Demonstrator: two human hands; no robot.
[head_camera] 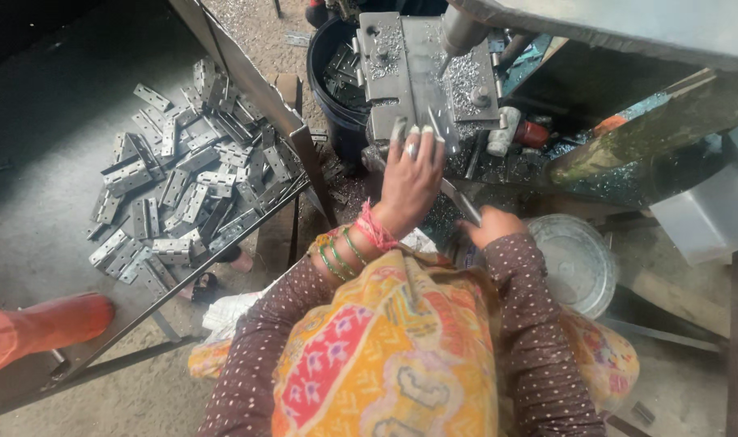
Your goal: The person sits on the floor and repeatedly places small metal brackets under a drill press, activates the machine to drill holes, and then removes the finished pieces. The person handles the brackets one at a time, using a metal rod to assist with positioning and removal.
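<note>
A pile of hinges [182,174] is lying on the table at your far left. Your left hand [409,178] is pinching a hinge [443,129] on the drill plate [425,69]. Your right hand [490,225] is gripping a lever [459,202].

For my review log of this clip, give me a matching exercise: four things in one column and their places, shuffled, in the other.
Things:
1. pile of hinges
2. left hand
3. round metal lid
4. dark bucket

Places:
A. low on the right, beside the right sleeve
B. spread on the table at the left
C. behind the drill plate, top centre
D. fingers on the edge of the drill plate

Pairs: 1-B, 2-D, 3-A, 4-C
</note>
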